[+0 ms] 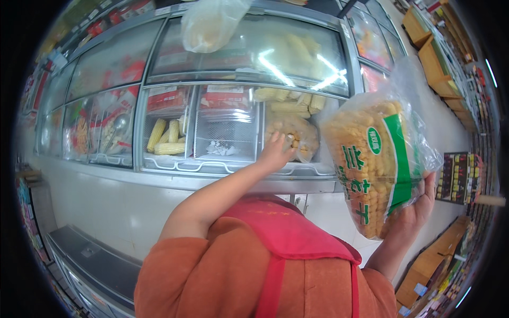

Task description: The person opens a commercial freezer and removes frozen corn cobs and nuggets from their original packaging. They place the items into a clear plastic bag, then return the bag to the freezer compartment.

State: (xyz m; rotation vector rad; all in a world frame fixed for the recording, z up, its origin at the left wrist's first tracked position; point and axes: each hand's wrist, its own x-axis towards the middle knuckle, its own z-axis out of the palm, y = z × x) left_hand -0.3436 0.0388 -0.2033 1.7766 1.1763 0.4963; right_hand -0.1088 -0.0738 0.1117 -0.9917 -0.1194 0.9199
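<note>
On the right, my right hand (413,206) holds up a large clear plastic bag of golden-brown food pieces (370,167), gripping its lower right side. Green bands and writing mark this bag. My left hand (276,153) reaches into the sliding-glass freezer chest (238,181). Its spread fingers touch a smaller clear bag of brown pieces (306,139) in the right compartment. Corn cobs (290,108) lie just behind that bag. More cobs (169,137) fill part of the left compartment. The middle wire basket (226,135) holds white fragments (220,149) and a red-and-clear package (226,97).
A translucent bag (210,28) lies on the glass lid (246,51) at the back. Further freezer sections with a metal scoop (120,123) extend left. A dark-topped cabinet (95,258) stands lower left. Wooden display units (435,262) and stocked shelves line the right side.
</note>
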